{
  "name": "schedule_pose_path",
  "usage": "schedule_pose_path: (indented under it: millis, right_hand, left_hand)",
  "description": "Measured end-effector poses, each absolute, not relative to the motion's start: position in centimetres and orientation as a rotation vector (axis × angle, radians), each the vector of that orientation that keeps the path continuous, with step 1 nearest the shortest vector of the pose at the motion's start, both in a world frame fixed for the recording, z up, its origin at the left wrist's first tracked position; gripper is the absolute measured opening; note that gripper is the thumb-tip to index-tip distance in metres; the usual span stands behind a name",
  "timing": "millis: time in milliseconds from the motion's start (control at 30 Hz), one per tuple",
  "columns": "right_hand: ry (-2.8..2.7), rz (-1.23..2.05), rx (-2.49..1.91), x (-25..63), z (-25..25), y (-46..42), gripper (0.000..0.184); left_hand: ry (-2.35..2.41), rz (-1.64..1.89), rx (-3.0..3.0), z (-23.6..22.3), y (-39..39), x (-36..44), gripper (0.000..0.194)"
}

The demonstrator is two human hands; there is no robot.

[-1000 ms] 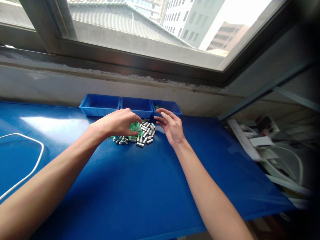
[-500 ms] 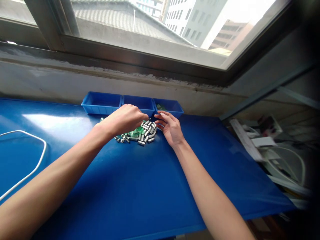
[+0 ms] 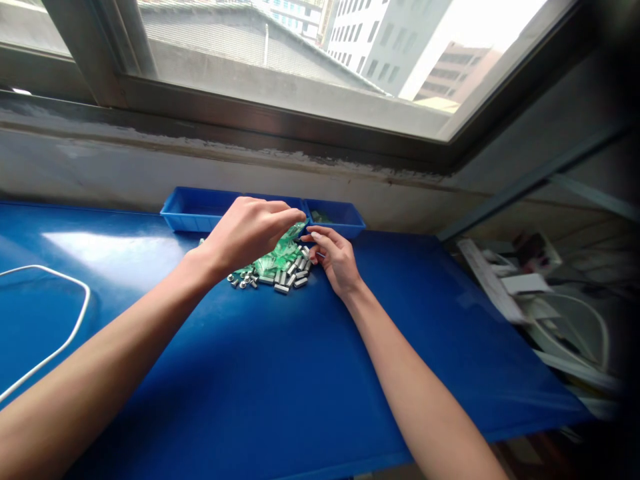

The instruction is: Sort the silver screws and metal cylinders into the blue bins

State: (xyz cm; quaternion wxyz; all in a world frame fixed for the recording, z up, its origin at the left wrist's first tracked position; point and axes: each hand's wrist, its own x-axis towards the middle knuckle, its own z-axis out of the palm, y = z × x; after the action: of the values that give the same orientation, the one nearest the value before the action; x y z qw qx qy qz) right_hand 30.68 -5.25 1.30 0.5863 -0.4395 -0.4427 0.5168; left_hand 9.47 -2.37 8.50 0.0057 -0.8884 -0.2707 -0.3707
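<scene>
My left hand (image 3: pixel 250 230) is closed in a pinch on a green see-through plastic piece (image 3: pixel 295 231), lifted above a pile. Its fingertips are partly hidden behind the back of the hand. Beneath lie more green plastic pieces (image 3: pixel 273 263) and short silvery metal cylinders (image 3: pixel 281 289). Small shiny screw-like parts (image 3: pixel 243 283) lie at the pile's left side. At the right side of the pile is my right hand (image 3: pixel 336 260), fingers loosely bent and apart, close to the cylinders. I make out nothing held in it.
Along the wall stand blue bins: a left bin (image 3: pixel 195 223), a middle one partly behind my left hand, and a right bin (image 3: pixel 345 230) with green pieces inside. A white cable (image 3: pixel 83 313) curves over the blue table (image 3: pixel 280 387). Cluttered shelving (image 3: pixel 525 287) stands at the right.
My left hand has risen slightly and moved right, and a green piece now shows raised under its fingertips. My right hand's fingers have shifted slightly left and bent a little more.
</scene>
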Motion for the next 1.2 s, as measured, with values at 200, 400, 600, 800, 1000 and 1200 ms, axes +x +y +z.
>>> schedule_pose_path:
  millis: [200,400,600,800,1000,1200]
  right_hand:
    - [-1.094,1.261,-0.97,30.5,2.0,-5.7,0.033]
    - [-1.104,1.298,-0.98,31.1,2.0,-5.8,0.026]
    - [-0.937,1.358,-1.03,31.9,2.2,-5.4,0.028]
    - [-0.641,1.225,-0.977,32.4,1.5,-4.5,0.028]
    - [-0.635,1.262,-0.943,32.5,1.3,-4.4,0.024]
    - [-0.628,1.327,-0.998,32.2,1.8,-4.8,0.013]
  left_hand:
    - [-1.249,-1.964,-2.835,8.0,-2.6,10.5,0.023]
    - [-1.467,-2.079,-2.984,7.1,-2.0,10.6,0.023]
    - [-1.512,-1.853,-3.059,6.2,-1.5,10.4,0.033]
    - [-1.206,-0.969,-3.217,6.0,-0.9,9.2,0.037]
    - [-1.102,-0.482,-3.119,5.7,-0.8,9.0,0.043]
    - [-1.126,-0.366,-3.045,5.5,-1.2,9.2,0.042]
